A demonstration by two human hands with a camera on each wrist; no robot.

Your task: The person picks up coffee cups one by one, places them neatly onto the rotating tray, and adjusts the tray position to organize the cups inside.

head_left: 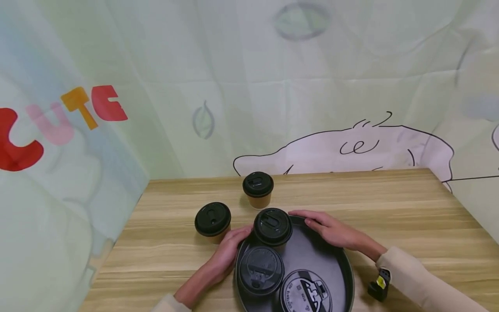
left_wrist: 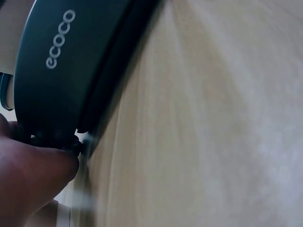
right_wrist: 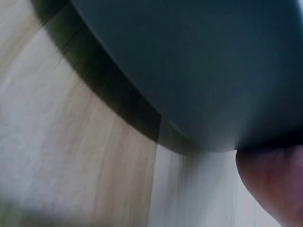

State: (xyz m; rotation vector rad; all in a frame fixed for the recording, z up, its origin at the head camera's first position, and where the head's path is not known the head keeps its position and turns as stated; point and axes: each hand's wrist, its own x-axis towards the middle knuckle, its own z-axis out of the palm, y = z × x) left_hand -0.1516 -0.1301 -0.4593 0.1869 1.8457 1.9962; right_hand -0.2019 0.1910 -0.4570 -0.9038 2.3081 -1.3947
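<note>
A round dark tray (head_left: 313, 255) with a raised rim is at the front of the table, its near edge cut off in the head view. My left hand (head_left: 228, 251) grips its left rim; my right hand (head_left: 333, 229) holds the far right rim, thumb over the edge. On the tray stand a cup with a black lid (head_left: 273, 227), another black-lidded cup (head_left: 261, 271) and a cup with a printed lid (head_left: 306, 292). The left wrist view shows "ecoco" lettering on the tray's side (left_wrist: 61, 90). The right wrist view shows the tray's dark surface (right_wrist: 203, 71) and one fingertip (right_wrist: 274, 175).
Two brown paper cups with black lids stand off the tray: one cup (head_left: 212, 220) just left of my left hand, the other cup (head_left: 258, 185) behind the tray. The wood-grain table (head_left: 163, 242) ends at a printed curtain (head_left: 218, 86) at the back and left.
</note>
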